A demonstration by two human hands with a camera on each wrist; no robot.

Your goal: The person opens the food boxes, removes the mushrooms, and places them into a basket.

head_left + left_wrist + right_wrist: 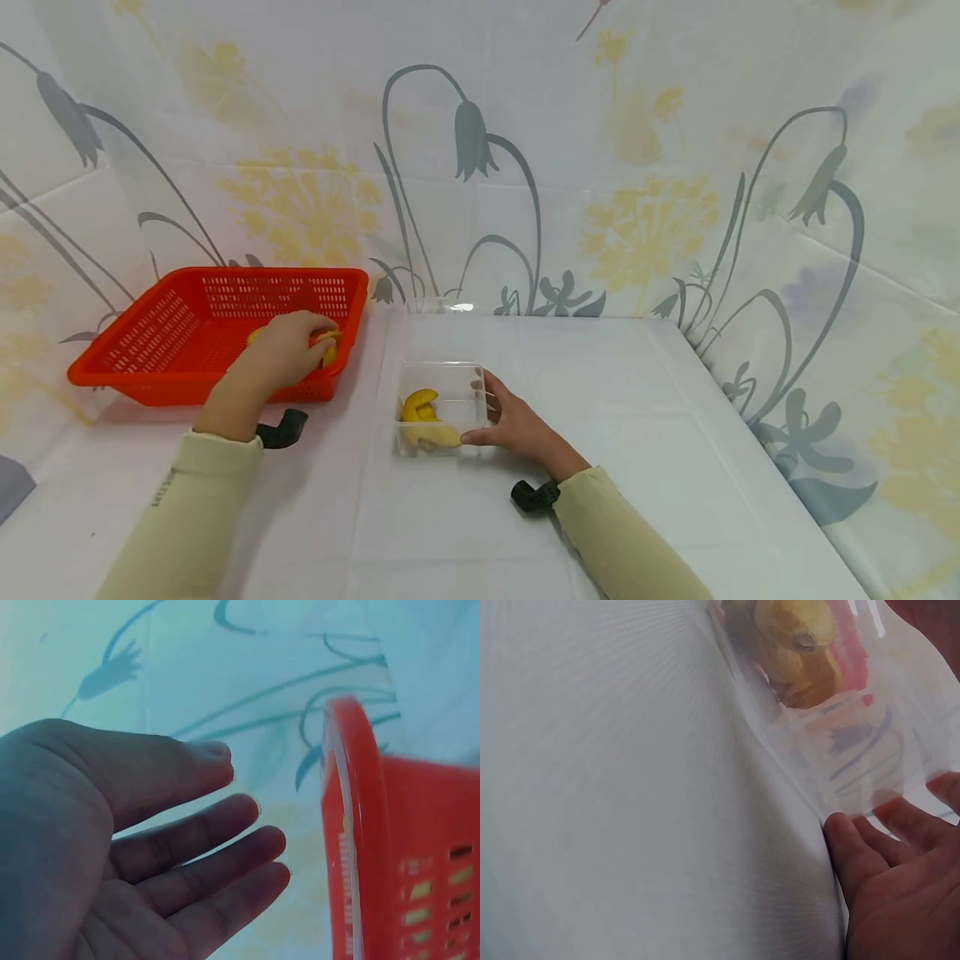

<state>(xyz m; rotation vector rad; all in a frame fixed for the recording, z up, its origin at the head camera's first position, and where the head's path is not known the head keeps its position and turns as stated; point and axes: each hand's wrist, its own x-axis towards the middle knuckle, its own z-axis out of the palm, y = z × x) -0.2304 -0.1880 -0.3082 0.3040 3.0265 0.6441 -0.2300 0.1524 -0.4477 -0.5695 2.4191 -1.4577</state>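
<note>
My left hand (288, 350) is over the right end of a red plastic basket (180, 325). Yellow pieces (330, 357) show in the basket beside and beneath its fingers. In the left wrist view the left hand (165, 847) has thumb and fingers loosely apart with nothing between them, above the basket rim (352, 750). My right hand (517, 422) grips the right end of a clear plastic box (457, 383), thumb at the front corner. Inside lie yellow fruit-like pieces (420, 406), one curved like a banana; the right wrist view shows rounded yellow ends (799, 626) through the wall.
A white cloth (622, 400) covers the table, and a flower-printed sheet (300, 200) hangs behind it. Another clear plastic edge (450, 307) shows behind the box. A grey corner of something (11, 487) stands at the far left.
</note>
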